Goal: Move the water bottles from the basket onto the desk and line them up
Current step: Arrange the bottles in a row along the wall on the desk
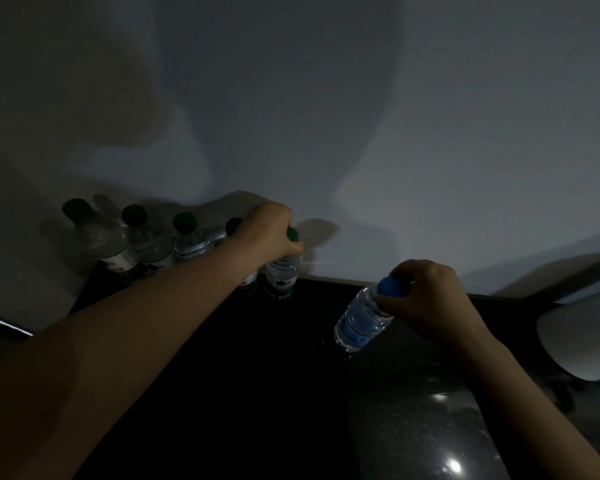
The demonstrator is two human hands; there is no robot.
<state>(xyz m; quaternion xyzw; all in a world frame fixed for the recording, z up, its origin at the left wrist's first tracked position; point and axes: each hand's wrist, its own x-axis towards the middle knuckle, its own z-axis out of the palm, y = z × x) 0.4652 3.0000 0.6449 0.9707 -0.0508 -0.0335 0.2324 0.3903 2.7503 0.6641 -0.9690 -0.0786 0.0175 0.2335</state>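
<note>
The next move turns on the gap at the right end of the row of bottles. These stand upright along the back of the dark worktop, close against the wall, and run from the left towards the middle. All the caps that show are green.

The left hand reaches across to that end. Its fingers are curled round the neck of the green-capped bottle, just under the cap. This bottle is upright and is the last on the right. Its base looks to be on or just above the worktop, but the dim light hides the contact. The bottle next to it is mostly hidden behind the left wrist.

The right hand holds the blue-capped bottle by its top, with fingers wrapped round the neck and cap. This bottle lies to the right of the row and nearer the person, clearly apart from the green-capped one. It is tilted, with the cap up and to the right in the hand and the base swung down and left, towards the row. I cannot tell whether the base touches the worktop.

By my judgement, the free place is just right of the green-capped bottle. The right hand is the one to fill it, by moving the bottle back and left and bringing it upright.

A pale rounded thing sits at the far right, and I cannot identify it.
</note>
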